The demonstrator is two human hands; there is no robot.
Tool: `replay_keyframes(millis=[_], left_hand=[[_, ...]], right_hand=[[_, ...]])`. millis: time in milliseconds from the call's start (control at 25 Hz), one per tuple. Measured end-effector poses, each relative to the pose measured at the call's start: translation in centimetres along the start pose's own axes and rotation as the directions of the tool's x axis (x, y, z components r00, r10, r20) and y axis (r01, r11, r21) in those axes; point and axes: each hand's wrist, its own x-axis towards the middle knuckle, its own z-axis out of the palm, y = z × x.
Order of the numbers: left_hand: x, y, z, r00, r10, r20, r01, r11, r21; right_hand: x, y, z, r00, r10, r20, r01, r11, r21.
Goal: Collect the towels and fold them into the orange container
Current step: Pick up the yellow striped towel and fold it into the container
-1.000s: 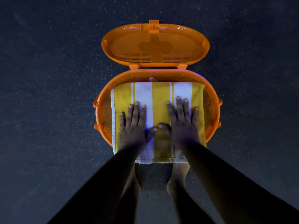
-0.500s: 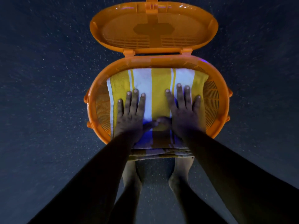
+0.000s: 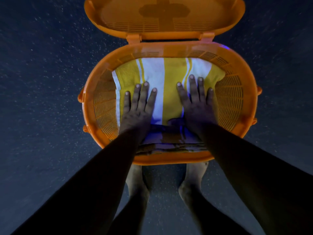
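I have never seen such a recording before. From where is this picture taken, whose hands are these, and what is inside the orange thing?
There is no machine here: a person wears one camera on the head, looking down at their own arms. The left hand and the right hand lie flat, fingers spread, pressing on a folded yellow and white striped towel. They grip nothing. The towel sits inside the orange container, an oval basket with slotted walls. Its lid is swung open at the far side. The basket stands on a dark speckled floor, and the person's bare feet show just below it.
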Motion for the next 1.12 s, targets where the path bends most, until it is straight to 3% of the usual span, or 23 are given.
replay_keyframes(millis=[160, 320, 440, 600, 720, 800, 1000, 1120], left_hand=[[-1.1, -0.8, -3.4, 0.990, 0.056, 0.132, -0.054, 0.998, -0.021], [-2.4, -2.3, -5.3, 0.984, 0.105, 0.146, -0.107, 0.994, 0.003], [-1.3, -2.0, -4.6, 0.978, 0.109, 0.180, -0.118, 0.992, 0.044], [-0.6, -1.3, -1.1, 0.995, 0.078, 0.068, -0.084, 0.992, 0.094], [-0.7, -1.7, -2.0, 0.985, 0.099, 0.138, -0.102, 0.995, 0.012], [-0.3, -2.3, -4.2, 0.974, 0.101, 0.201, -0.079, 0.990, -0.114], [1.7, -2.5, -6.6, 0.998, 0.017, -0.057, -0.026, 0.989, -0.149], [3.1, -2.4, -3.1, 0.999, -0.015, -0.044, 0.009, 0.991, -0.136]], right_hand=[[-2.0, -1.0, -3.7, 1.000, -0.018, -0.026, 0.017, 0.999, -0.044], [-5.9, -1.7, -4.0, 0.984, -0.138, -0.112, 0.118, 0.978, -0.173], [-4.7, -1.2, -2.4, 0.984, -0.134, -0.115, 0.107, 0.972, -0.209], [-1.5, -0.6, 0.3, 0.983, -0.114, -0.144, 0.074, 0.964, -0.256], [-2.3, 0.4, -0.9, 0.983, -0.181, -0.038, 0.176, 0.978, -0.112], [-2.1, 0.6, -2.9, 0.987, -0.155, -0.049, 0.155, 0.988, -0.004], [0.9, -0.5, -5.2, 0.985, -0.035, -0.172, 0.048, 0.997, 0.067], [2.1, -0.7, -2.7, 0.988, -0.004, -0.154, 0.012, 0.999, 0.051]])
